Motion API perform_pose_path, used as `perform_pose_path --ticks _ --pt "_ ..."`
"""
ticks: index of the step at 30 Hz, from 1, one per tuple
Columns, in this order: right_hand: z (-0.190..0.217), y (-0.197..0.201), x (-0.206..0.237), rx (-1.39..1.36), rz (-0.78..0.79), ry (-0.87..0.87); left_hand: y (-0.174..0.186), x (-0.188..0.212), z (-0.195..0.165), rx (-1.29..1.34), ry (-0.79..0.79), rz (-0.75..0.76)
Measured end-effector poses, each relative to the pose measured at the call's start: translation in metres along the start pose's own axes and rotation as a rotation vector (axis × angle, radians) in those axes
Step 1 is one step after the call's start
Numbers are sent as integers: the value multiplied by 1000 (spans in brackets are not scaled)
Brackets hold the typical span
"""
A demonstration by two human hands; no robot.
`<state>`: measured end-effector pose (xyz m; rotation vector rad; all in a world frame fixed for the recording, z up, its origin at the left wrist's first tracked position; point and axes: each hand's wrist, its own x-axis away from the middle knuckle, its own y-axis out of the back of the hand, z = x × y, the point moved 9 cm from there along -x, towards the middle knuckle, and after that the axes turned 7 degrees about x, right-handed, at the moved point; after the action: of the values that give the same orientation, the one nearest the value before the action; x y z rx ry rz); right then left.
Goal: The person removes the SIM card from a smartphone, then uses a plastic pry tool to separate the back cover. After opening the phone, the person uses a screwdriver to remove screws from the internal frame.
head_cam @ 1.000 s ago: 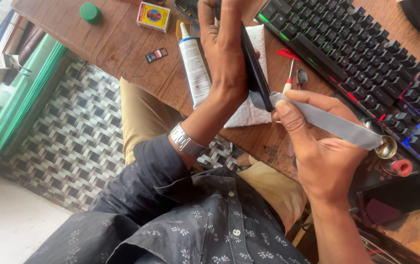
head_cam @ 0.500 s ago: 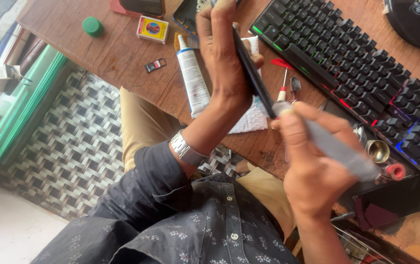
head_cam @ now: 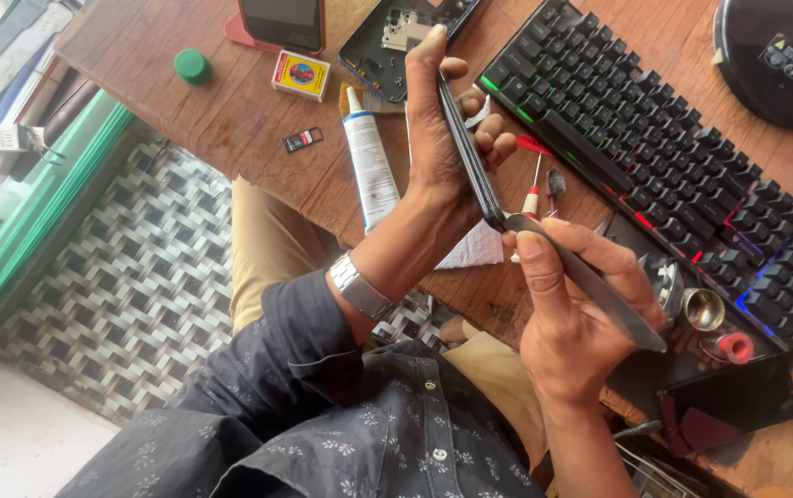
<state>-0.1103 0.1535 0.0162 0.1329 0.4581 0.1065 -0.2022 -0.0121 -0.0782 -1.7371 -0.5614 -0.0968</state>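
My left hand [head_cam: 447, 138] keeps gripping the phone [head_cam: 470, 157] edge-on; my right hand [head_cam: 581, 314], gripping the metal blade [head_cam: 590, 281], now touches its lower corner.

- A brown wooden table [head_cam: 258, 111] runs under and past the grip, its worn top scratched and stained.
- Below the table's edge, left of the grip, the floor [head_cam: 129, 295] shows a black, grey and white woven pattern.
- Further left of the grip, a green glass-edged shelf [head_cam: 36, 203] slants along the floor.
- At the far lower left, the floor turns to a plain pale surface [head_cam: 9, 443].
- Bright daylight falls from the upper left, washing out that corner.
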Motion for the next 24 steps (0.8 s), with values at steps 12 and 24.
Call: perform_pose_path --ticks 12,24 --pt "3 0 -3 -10 61 128 0 10 -4 -98 22 -97" --pt "32 -3 -13 191 148 218 -4 14 -4 -170 52 -119"
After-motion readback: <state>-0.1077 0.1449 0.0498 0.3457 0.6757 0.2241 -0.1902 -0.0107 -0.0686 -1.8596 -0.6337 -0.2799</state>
